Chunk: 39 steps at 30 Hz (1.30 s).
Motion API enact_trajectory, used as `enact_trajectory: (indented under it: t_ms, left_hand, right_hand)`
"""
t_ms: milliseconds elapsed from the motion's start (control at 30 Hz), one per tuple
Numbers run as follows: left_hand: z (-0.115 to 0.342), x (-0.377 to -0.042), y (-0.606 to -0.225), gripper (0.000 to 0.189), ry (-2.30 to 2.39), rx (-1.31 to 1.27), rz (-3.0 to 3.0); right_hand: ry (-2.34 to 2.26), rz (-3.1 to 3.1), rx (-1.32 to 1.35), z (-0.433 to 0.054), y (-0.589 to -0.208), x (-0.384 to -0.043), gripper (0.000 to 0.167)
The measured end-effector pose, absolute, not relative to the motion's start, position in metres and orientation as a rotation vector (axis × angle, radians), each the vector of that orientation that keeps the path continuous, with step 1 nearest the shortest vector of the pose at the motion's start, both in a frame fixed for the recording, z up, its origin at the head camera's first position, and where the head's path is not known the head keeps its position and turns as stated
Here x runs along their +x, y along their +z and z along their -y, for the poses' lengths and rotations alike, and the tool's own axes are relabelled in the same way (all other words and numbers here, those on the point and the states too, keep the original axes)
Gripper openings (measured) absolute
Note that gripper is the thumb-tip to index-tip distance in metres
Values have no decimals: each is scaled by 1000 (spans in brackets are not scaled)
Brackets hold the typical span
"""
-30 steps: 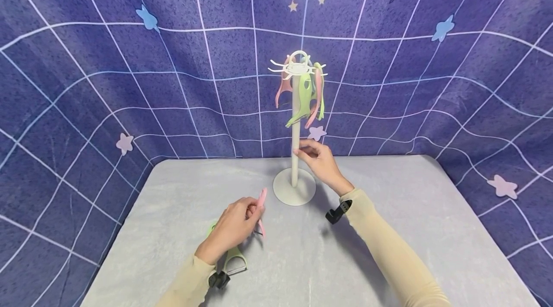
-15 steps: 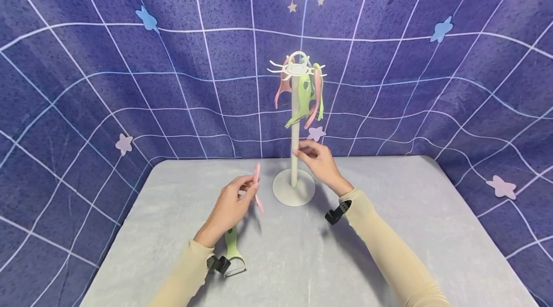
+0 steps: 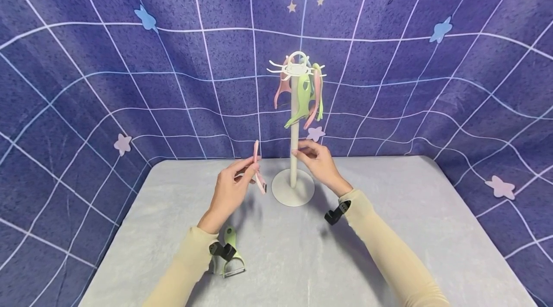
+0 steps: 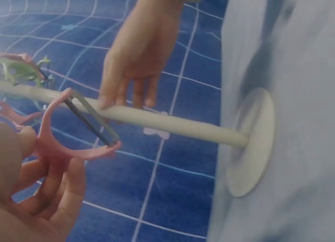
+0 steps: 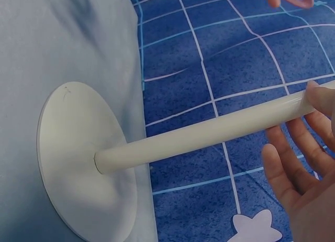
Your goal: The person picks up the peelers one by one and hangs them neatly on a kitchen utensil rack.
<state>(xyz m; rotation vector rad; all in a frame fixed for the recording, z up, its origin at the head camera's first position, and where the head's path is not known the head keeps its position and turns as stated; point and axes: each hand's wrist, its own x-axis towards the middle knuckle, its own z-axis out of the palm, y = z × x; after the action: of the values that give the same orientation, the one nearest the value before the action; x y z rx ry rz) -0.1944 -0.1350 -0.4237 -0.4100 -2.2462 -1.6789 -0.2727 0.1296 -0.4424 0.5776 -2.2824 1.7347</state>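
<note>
My left hand (image 3: 231, 189) pinches a pink peeler (image 4: 49, 140) between thumb and fingers, raised above the table left of the stand. Its metal blade (image 4: 91, 119) shows in the left wrist view, facing the stand's pole. My right hand (image 3: 318, 163) grips the cream pole (image 5: 209, 134) at mid height, thumb on one side and fingers on the other. The stand's round base (image 3: 293, 196) rests on the table. From the white hook ring (image 3: 297, 69) on top hang several peelers, among them a green peeler (image 3: 304, 96) in front and a pink peeler (image 3: 282, 87) at left.
Another green peeler (image 3: 233, 255) lies on the grey table (image 3: 345, 249), partly under the left wrist's camera. Bare hooks (image 3: 274, 66) stick out on the ring's left side. A blue gridded cloth (image 3: 194, 81) hangs behind and beside the table.
My left hand has lifted the pink peeler up and away from the table, uncovering more of the green peeler lying there. My right hand has stayed on the pole.
</note>
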Motion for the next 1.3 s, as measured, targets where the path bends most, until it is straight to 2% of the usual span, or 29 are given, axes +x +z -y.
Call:
enact_trajectory:
  t_ms: [733,1300]
  left_hand:
    - [127,-240,-354,32,-1715,-580,2012]
    - [122,-275,-309,32,-1677,-636,1984]
  right_hand:
    - [1768,2268,592,-130,-444,-272,26]
    - [1736,2262,577,-127,-443,-274,22]
